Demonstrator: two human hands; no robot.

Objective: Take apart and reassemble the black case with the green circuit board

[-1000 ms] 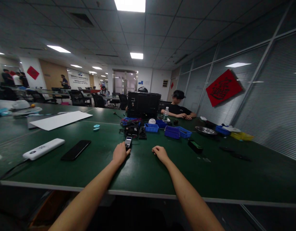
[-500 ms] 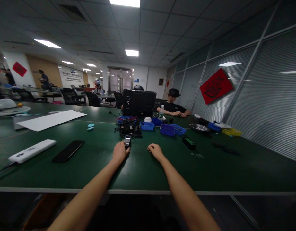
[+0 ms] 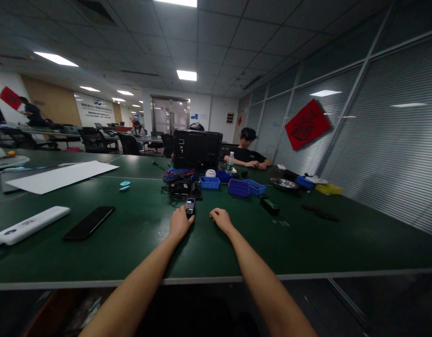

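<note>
The left hand [image 3: 180, 223] is sliding the device [image 3: 190, 204] rightward over the table [image 3: 202, 262], its fingers gripping the near end! The right hand [image 3: 221, 219] is resting just right, fingers curling closed; the tray [image 3: 209, 183] is sitting beyond, the phone [image 3: 89, 223] lying left.

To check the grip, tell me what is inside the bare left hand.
A small grey handheld device: its screen end shows beyond the left hand; its near end is covered.
</note>
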